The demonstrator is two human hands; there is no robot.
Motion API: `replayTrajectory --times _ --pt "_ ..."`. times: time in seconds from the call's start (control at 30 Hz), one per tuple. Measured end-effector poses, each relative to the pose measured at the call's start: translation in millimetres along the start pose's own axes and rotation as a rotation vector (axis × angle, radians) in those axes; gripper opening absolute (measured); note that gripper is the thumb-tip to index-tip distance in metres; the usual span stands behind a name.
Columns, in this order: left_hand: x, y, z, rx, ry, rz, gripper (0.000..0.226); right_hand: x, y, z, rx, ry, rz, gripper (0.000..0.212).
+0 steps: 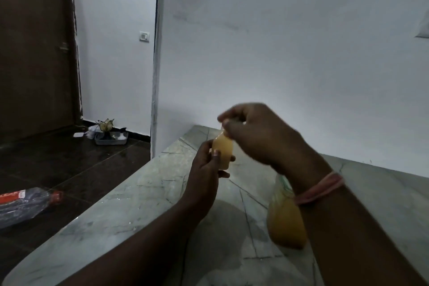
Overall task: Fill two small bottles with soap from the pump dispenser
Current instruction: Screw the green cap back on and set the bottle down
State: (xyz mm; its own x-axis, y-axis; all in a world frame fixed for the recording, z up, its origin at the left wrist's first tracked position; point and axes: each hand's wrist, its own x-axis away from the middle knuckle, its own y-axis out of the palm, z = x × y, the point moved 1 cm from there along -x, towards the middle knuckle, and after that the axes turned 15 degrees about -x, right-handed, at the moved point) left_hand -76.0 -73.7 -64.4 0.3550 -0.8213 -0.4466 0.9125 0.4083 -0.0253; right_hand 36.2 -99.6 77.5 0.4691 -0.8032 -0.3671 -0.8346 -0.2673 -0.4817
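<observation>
Marble counter [130, 211], its left edge running diagonally from near left toward the far wall. Near right, the soap dispenser [286, 223] stands partly behind the right forearm. Mid-counter, held in the air: left hand [205, 167] grips the small bottle [222, 150]; right hand [257, 134] pinches its top. Left of the edge, a plastic bottle [27, 204] lies on dark floor; farther, a tray [111, 138] sits by the wall.

Small bottle [222, 151]: clear plastic, full of yellowish soap, upright, held up above the counter [130, 195], top hidden under fingers. Dispenser [284, 218]: bigger, yellow soap inside, standing on the counter nearer the viewer, upper part hidden behind a forearm.
</observation>
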Motion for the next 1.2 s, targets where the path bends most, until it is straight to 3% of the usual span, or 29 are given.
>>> replayTrajectory --times 0.13,0.23,0.53,0.73,0.87,1.0,1.07,1.13,1.2 --pt "6 6 7 0.025 0.059 -0.071 0.021 -12 -20 3 -0.125 -0.125 0.187 0.005" --pt "10 11 12 0.039 0.108 -0.132 0.024 -15 -29 10 -0.083 -0.188 0.244 0.005" --pt "17 24 13 0.064 0.217 -0.21 0.047 -7 -66 13 -0.033 -0.024 0.049 0.015" --pt "16 23 11 0.107 0.23 -0.21 0.033 -5 -64 13 0.104 0.033 -0.078 0.025" --pt "15 22 10 0.081 0.202 -0.216 0.033 -6 -61 15 0.279 0.025 -0.051 0.011" --pt "15 24 10 0.083 0.185 -0.223 0.036 -6 -56 19 0.562 0.028 0.105 0.072" --pt "15 24 9 0.103 0.18 -0.223 0.034 -4 -61 20 0.519 0.043 0.131 0.084" --pt "14 24 9 0.121 0.184 -0.221 0.032 -4 -67 19 0.445 0.047 0.083 0.072" --pt "14 23 8 0.134 0.181 -0.225 0.032 -6 -70 20 0.384 -0.014 -0.046 0.03"
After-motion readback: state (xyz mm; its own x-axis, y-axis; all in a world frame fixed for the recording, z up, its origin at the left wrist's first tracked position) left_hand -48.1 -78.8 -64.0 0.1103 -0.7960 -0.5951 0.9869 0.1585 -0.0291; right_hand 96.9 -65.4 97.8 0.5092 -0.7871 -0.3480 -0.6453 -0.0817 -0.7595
